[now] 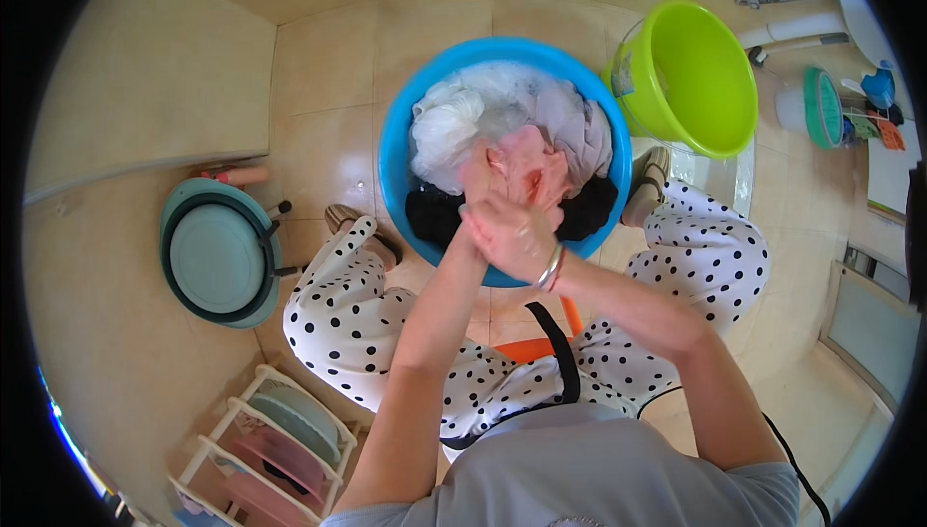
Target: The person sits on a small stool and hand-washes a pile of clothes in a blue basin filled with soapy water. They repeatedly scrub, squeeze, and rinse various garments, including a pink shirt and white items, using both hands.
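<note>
A round blue basin [390, 155] stands between my feet with wet laundry and suds in it. Over its middle, a wet pink cloth [533, 162] is gripped in my hands. My left hand [481, 180] reaches forward along the cloth's left side, its fingers partly lost against the pink. Crossing near the left wrist, my right hand [510, 239] is closed around a near part of the cloth, a bracelet on its wrist. White cloth [446, 126] lies at the basin's left, greyish-mauve cloth [579, 131] at its right. Black cloth [591, 208] shows on both near sides.
A lime-green bucket [715, 73] stands right of the basin. Left on the tiled floor are stacked grey-green basins [217, 255]. A white rack [241, 402] with plastic basins is at lower left. A small teal-rimmed tub [821, 107] and brushes are far right. Part of an orange stool [526, 348] shows beneath me.
</note>
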`<state>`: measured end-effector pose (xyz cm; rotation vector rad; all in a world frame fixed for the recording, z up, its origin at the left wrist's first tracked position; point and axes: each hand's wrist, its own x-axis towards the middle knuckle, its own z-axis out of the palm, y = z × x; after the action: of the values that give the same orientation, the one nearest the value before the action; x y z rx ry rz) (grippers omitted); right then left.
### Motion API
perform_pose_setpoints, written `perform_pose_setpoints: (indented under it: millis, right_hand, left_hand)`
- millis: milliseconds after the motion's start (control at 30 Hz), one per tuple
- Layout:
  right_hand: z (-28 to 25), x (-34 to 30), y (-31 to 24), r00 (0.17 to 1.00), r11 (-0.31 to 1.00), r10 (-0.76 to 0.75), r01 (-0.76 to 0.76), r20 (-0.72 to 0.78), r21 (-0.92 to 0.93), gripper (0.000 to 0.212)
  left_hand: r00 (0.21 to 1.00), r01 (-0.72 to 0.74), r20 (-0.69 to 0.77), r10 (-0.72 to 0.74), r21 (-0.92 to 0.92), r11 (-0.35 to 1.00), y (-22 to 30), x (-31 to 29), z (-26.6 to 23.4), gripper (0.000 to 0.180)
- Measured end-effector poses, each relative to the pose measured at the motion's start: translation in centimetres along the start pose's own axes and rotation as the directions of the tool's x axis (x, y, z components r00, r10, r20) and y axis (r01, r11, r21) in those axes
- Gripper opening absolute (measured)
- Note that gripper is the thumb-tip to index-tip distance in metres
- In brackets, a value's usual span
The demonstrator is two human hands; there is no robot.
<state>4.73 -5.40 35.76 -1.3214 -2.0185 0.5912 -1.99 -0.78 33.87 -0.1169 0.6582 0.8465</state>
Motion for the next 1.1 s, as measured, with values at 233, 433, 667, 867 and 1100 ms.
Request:
perform_pose_setpoints:
  millis: [233, 433, 667, 867, 1100]
  right_hand:
    - [0.7, 2.2, 10.8, 0.874, 0.892, 0.452, -0.442, 0.179, -0.093, 0.025]
    - [1.2, 0.7, 4.5, 0.997, 0.994, 0.077, -0.079, -0.032, -0.078, 0.022]
    - [0.9, 2.6, 9.8, 0.925, 0.949, 0.297, -0.259, 0.238, -0.181, 0.019]
    - [1.0, 2.0, 7.1, 0.973, 0.969, 0.219, -0.208, 0.078, -0.131, 0.019]
    - [0.8, 2.8, 8.1, 0.925, 0.962, 0.273, -0.255, 0.265, -0.103, 0.024]
  left_hand:
    - [0.906, -0.248, -0.332, 0.261, 0.083, 0.965, -3.9, 3.1, -4.4, 0.014]
    - [0.999, -0.021, 0.035, 0.019, 0.052, 0.998, -3.0, 3.2, -3.7, 0.027]
    - [0.954, -0.258, -0.14, 0.266, 0.072, 0.963, -4.2, 3.2, -4.2, 0.024]
    - [0.977, -0.058, -0.204, 0.06, 0.015, 0.998, -2.8, 2.9, -5.0, 0.048]
    - [0.963, -0.182, -0.193, 0.189, 0.058, 0.982, -1.7, 1.7, -4.2, 0.036]
